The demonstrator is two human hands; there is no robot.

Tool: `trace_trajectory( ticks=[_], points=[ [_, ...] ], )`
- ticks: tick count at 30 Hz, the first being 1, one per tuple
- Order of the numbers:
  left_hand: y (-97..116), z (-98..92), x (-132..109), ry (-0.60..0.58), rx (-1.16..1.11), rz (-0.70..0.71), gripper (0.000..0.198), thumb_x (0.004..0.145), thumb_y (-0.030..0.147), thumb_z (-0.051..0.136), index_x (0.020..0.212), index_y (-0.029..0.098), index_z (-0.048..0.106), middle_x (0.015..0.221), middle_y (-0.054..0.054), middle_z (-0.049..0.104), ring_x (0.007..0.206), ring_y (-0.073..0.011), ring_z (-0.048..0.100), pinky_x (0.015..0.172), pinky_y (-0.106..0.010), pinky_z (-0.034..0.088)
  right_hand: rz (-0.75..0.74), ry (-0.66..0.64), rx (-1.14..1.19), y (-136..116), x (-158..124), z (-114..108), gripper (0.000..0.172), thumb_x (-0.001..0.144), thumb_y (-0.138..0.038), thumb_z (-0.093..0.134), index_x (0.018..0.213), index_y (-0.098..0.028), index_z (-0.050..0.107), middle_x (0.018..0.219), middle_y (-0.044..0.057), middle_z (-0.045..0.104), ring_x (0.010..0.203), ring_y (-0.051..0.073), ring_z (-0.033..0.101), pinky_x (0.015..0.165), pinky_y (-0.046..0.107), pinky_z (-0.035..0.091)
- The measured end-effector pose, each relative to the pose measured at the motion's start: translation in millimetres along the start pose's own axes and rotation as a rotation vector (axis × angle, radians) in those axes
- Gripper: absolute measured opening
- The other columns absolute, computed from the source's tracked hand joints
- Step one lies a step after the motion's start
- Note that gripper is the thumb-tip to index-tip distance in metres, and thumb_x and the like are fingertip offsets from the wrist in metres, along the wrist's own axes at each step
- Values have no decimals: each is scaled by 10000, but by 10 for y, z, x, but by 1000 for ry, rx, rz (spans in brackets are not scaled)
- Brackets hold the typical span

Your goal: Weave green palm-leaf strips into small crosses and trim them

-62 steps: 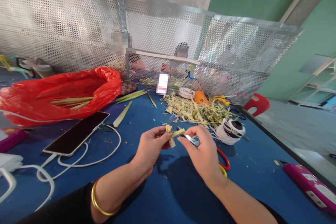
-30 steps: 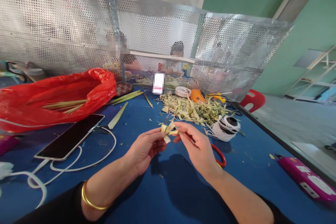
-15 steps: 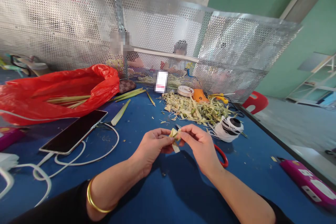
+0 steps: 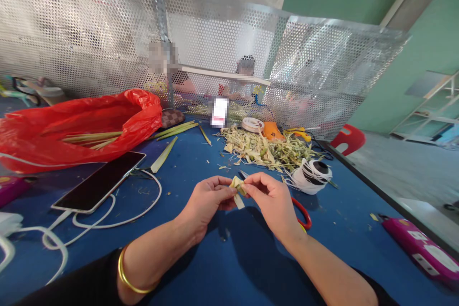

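Note:
A small folded strip of pale yellow-green leaf is held up over the blue table, one flat end hanging down. My left hand pinches it from the left between thumb and fingers. My right hand has thumb and fingertips closed on its right edge. Behind and under my right hand lie scissors with a red handle; only part of the handle and a blade tip show. Fingertips hide some of the folds.
Beyond my hands is a heap of leaf scraps, with a spool of white cord at its right. A red plastic bag of stalks, a phone and white cables lie left. A perforated metal screen stands behind; people sit beyond it.
My right hand has shifted slightly left, its fingertips closing in against the folded leaf strip. My left hand keeps nearly the same place.

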State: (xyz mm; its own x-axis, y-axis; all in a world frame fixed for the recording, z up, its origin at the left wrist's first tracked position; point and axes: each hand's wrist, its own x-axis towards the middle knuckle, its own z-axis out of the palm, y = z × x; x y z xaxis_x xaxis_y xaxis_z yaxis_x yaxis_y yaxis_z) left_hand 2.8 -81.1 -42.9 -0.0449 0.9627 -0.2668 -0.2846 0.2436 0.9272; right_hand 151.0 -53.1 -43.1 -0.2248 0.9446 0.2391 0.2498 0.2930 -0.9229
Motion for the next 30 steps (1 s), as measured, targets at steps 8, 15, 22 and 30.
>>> trace_trajectory(
  ticks=[8, 15, 22, 30],
  points=[
    [13, 4, -11, 29, 3, -1, 212, 613, 212, 743, 781, 111, 661, 588, -23, 657, 495, -97, 575, 536, -212, 475, -17, -5, -105, 10, 22, -7, 98, 754, -249, 609, 678, -191, 630, 617, -10, 634, 585, 145, 567, 586, 253, 451],
    [1, 7, 0, 23, 86, 70, 217, 615, 223, 734, 790, 121, 657, 607, -36, 692, 532, -129, 623, 566, -235, 501, 63, -16, -55, 28, 25, 4, 86, 737, -273, 632, 729, -196, 593, 614, -9, 638, 580, 163, 621, 573, 269, 487],
    [-69, -38, 12, 12, 368, 244, 167, 663, 287, 679, 797, 189, 694, 676, -31, 724, 640, -196, 674, 613, -270, 504, 62, -18, 39, 62, 12, 19, 184, 728, -231, 627, 879, -204, 526, 676, -10, 638, 591, 171, 662, 597, 287, 525],
    [-17, -52, -28, 114, 515, 363, 171, 648, 292, 672, 781, 198, 724, 600, -7, 696, 544, -152, 598, 515, -212, 406, 70, -91, 104, 22, 9, -14, 206, 747, -235, 595, 950, -195, 591, 819, 20, 645, 719, 185, 680, 678, 303, 529]
  ],
)
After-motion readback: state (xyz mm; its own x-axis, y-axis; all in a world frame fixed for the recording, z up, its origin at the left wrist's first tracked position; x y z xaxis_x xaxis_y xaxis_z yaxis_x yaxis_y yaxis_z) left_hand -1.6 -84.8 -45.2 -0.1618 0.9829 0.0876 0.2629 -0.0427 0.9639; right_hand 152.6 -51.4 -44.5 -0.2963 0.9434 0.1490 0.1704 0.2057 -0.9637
